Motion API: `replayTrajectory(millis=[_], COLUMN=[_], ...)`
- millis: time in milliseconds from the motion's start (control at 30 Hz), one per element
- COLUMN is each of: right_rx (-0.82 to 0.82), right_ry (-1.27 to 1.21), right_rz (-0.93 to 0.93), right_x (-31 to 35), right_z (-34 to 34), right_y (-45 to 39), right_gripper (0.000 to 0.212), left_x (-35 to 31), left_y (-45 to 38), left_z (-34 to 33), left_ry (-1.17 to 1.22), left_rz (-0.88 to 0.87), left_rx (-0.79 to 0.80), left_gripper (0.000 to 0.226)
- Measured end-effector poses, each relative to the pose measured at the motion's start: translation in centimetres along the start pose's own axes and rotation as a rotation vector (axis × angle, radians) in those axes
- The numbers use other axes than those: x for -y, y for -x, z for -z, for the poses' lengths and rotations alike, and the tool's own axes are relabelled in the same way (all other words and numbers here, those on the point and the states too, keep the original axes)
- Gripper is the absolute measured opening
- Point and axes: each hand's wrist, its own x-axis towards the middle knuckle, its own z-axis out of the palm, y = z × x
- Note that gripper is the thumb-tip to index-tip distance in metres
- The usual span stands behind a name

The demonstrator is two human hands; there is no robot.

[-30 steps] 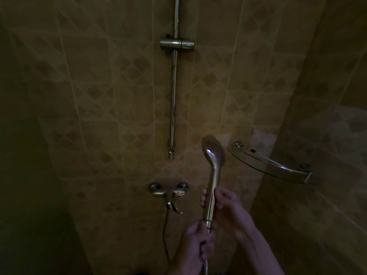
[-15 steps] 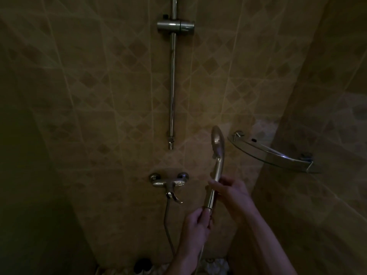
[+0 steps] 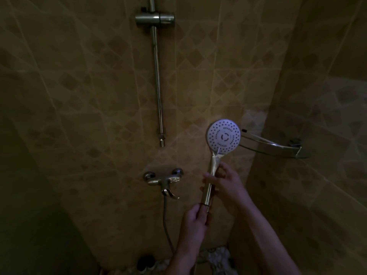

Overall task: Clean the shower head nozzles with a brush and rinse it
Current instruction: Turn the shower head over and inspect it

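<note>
Shower head (image 3: 223, 135) upright; right hand (image 3: 226, 183) fingers curled round handle; left hand (image 3: 195, 215) pinching base.

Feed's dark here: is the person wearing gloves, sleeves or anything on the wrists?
No gloves show: the left hand and right hand are bare. Both forearms are uncovered to the frame's bottom edge, no sleeves visible. I see no watch, ring or band, though the dim light could hide small items.

Shower head (image 3: 223, 136): white face with concentric rings of dark nozzle dots; chrome handle. Wall tiles (image 3: 79, 86): tan-yellow with darker diamond pattern. Rail (image 3: 157, 80) and mixer tap (image 3: 163, 178): chrome.
</note>
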Motion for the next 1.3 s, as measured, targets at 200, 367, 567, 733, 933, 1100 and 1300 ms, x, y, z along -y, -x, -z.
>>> replayTrajectory(millis=[200, 367, 567, 733, 933, 1100, 1300], right_rx=[0.111, 0.210, 0.126, 0.126, 0.173, -0.052, -0.001], right_ry=[-0.150, -0.173, -0.061, -0.157, -0.336, -0.175, -0.130], right_rz=[-0.082, -0.068, 0.020, 0.000, -0.027, 0.005, 0.012], right_x=[0.6, 0.0, -1.1, -0.7, -0.2, -0.3, 0.0], right_z=[1.1, 1.5, 1.4, 1.8, 0.8, -0.5, 0.3], right_y=[0.7, 1.0, 1.1, 1.6, 2.7, 2.8, 3.4], right_gripper=[0.028, 0.047, 0.016, 0.018, 0.019, 0.028, 0.012], left_x=[-0.2, -0.1, -0.1, -0.2, -0.1, 0.3, 1.2], left_y=[1.0, 1.0, 2.1, 3.1, 3.1, 3.1, 2.7], left_z=[0.6, 0.3, 0.2, 0.5, 0.2, 0.3, 1.0], left_ry=[-0.007, -0.036, -0.023, -0.001, -0.008, -0.075, -0.093], left_rz=[0.014, 0.038, 0.072, 0.048, 0.058, 0.063, 0.077], left_rx=[0.030, -0.013, 0.015, 0.051, 0.037, 0.026, 0.035], left_gripper=[0.019, 0.024, 0.022, 0.019, 0.021, 0.021, 0.028])
